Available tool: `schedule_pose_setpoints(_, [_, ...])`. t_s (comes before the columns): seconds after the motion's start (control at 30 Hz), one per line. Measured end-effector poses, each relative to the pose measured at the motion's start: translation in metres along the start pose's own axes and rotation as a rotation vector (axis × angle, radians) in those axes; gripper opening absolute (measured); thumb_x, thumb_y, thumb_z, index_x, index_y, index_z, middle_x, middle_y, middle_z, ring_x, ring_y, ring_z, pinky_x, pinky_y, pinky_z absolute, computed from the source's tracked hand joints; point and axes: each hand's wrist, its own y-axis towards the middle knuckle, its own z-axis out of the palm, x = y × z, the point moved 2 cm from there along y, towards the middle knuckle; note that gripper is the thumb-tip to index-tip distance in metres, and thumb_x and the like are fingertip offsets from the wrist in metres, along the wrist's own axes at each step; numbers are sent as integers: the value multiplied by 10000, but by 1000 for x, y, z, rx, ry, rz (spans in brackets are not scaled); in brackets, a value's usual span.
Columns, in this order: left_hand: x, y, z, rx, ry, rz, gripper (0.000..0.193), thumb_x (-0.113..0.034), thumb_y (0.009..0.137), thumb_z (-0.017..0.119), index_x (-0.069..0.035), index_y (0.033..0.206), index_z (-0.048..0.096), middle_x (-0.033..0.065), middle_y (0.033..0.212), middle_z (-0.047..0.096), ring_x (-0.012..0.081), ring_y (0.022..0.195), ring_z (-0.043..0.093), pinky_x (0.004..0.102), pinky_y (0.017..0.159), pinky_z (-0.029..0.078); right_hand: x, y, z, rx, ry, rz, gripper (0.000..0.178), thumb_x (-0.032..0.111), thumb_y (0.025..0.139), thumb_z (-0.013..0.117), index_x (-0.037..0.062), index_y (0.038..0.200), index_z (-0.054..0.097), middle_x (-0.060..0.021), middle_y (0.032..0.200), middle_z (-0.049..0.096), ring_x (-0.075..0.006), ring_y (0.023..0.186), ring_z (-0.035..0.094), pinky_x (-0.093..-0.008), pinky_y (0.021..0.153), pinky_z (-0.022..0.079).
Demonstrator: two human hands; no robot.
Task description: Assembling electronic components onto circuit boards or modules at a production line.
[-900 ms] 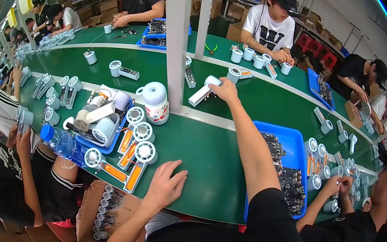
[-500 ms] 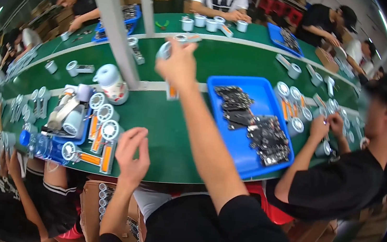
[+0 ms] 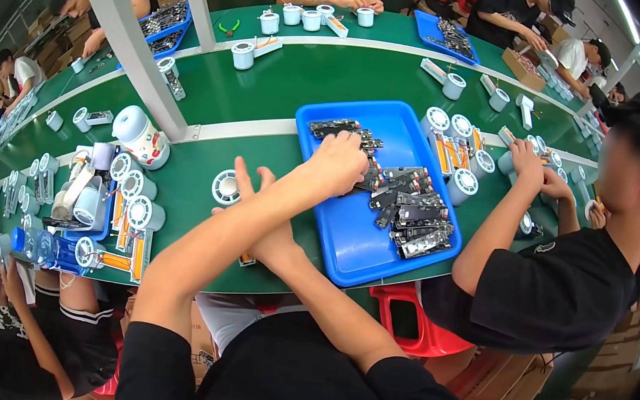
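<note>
My arms cross, the left over the right. My left hand [image 3: 340,162] reaches into a blue tray [image 3: 341,258], its fingers closed down on a pile of black circuit boards [image 3: 419,208]; what its fingertips pinch is hidden. On the green table left of the tray, a light-blue handheld fan [image 3: 226,187] lies with its round grille up. Over its handle is my right hand [image 3: 262,213], thumb on one side and two fingers stretched past the other. The hand and arms hide most of the handle; only its lower end with a bit of orange shows.
Left stand several similar fans [image 3: 146,213], a blue-capped water bottle [image 3: 50,248] and a white flask [image 3: 136,133]. A metal post [image 3: 129,33] rises beyond. Another fan [image 3: 243,55] lies on the green belt. A co-worker [image 3: 540,295] sits close at right beside more fans [image 3: 463,184].
My right hand has come back from the belt, bringing the fan onto the near table. My left hand has crossed over to the boards in the tray. The view has shifted.
</note>
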Motion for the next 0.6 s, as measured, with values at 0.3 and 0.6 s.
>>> schedule_pose_setpoints(0.3, [-14,-23,-106,42,-439,-316,150,-183,973,608,-43,947,559,154,785,699,375,630,640,460,592,496,-25,-36,-28,-125,644,108,438,42,944,577,-67,1364,514,-154,1163,613,-237,989,598,-326,895,494])
schedule_pose_setpoints(0.6, [1,-245,-155,-130,34,-717,189,-59,892,667,-45,1081,668,117,947,686,341,695,617,402,659,507,-9,-28,-34,-151,412,40,241,13,917,624,-9,1144,703,-84,965,639,-150,719,560,-264,623,478])
